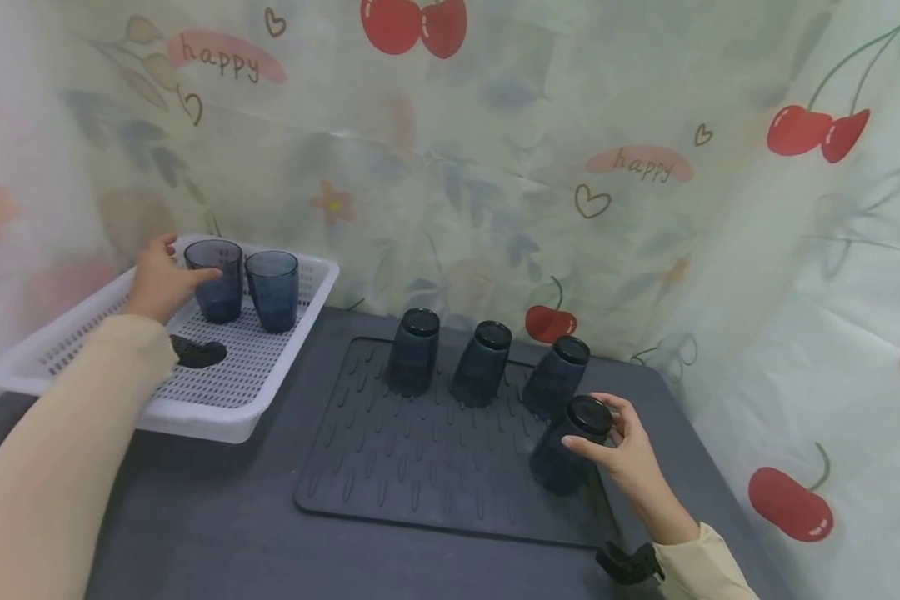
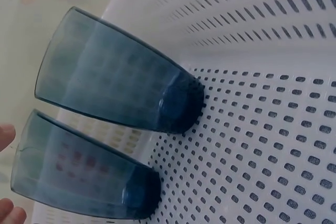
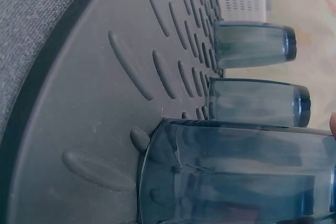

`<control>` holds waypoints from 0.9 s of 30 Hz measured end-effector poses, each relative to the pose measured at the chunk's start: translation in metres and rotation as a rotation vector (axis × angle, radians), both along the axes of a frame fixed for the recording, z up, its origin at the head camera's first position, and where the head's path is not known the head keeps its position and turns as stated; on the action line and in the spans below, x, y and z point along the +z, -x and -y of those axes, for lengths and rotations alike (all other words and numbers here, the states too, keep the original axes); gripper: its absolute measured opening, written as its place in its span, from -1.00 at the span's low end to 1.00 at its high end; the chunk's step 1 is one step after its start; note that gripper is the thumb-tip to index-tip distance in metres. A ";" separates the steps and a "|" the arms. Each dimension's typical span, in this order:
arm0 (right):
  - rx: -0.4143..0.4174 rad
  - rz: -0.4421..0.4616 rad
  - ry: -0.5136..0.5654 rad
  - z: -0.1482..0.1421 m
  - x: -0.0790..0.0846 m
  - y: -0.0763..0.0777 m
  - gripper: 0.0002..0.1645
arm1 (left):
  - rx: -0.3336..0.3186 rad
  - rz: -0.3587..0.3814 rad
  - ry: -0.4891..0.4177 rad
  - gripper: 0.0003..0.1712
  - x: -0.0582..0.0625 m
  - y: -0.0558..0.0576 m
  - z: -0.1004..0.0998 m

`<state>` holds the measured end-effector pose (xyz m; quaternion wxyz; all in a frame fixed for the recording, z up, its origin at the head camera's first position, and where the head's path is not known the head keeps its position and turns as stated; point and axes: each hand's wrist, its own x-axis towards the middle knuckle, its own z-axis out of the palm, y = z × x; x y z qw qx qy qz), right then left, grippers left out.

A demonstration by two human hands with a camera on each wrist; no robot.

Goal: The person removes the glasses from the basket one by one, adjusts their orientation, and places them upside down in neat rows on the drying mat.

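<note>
My left hand (image 1: 167, 279) reaches over the left of two upright blue drinking glasses in a white basket. Its thumb and fingers are spread at the rim of this glass (image 2: 86, 174), thumb in front of it in the head view. The other glass (image 1: 273, 292) stands just to the right. On the ridged dark drying mat (image 1: 420, 467), my right hand (image 1: 630, 454) holds an upside-down glass (image 1: 562, 462) near its base, thumb on the near side and fingers behind. That glass has its rim down at the mat's right side.
Three more upside-down glasses, a left one (image 1: 412, 354), a middle one (image 1: 482, 367) and a right one (image 1: 555, 379), line the back of the mat. The white perforated basket (image 1: 195, 429) sits at the left. A printed curtain (image 1: 450, 167) hangs behind the dark table (image 1: 270, 533).
</note>
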<state>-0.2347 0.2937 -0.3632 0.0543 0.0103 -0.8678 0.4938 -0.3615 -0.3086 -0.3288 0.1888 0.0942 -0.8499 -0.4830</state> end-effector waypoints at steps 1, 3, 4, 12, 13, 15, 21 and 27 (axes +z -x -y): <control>-0.003 0.001 0.002 0.000 0.000 0.000 -0.04 | -0.004 0.009 0.003 0.07 0.000 0.001 0.000; -0.005 0.002 0.003 0.000 0.000 0.000 -0.04 | -0.010 0.025 0.010 0.09 -0.001 0.003 0.001; -0.004 0.000 0.000 0.000 0.000 0.000 -0.04 | -0.011 0.033 0.015 0.10 -0.002 0.003 0.001; -0.008 0.002 -0.008 0.000 0.002 -0.001 -0.03 | -0.035 0.083 0.034 0.11 -0.001 0.004 -0.002; -0.009 0.002 -0.011 0.000 0.002 -0.001 -0.03 | -0.037 0.089 0.037 0.11 0.000 0.004 -0.003; -0.009 0.000 -0.011 0.000 0.002 -0.001 -0.03 | -0.039 0.094 0.044 0.11 -0.001 0.005 -0.003; -0.005 -0.012 -0.007 0.001 0.002 -0.001 -0.04 | -0.021 0.099 0.065 0.11 -0.001 0.005 -0.003; 0.003 -0.003 -0.010 0.002 0.002 0.000 -0.02 | -0.023 0.115 0.101 0.13 0.000 0.004 -0.001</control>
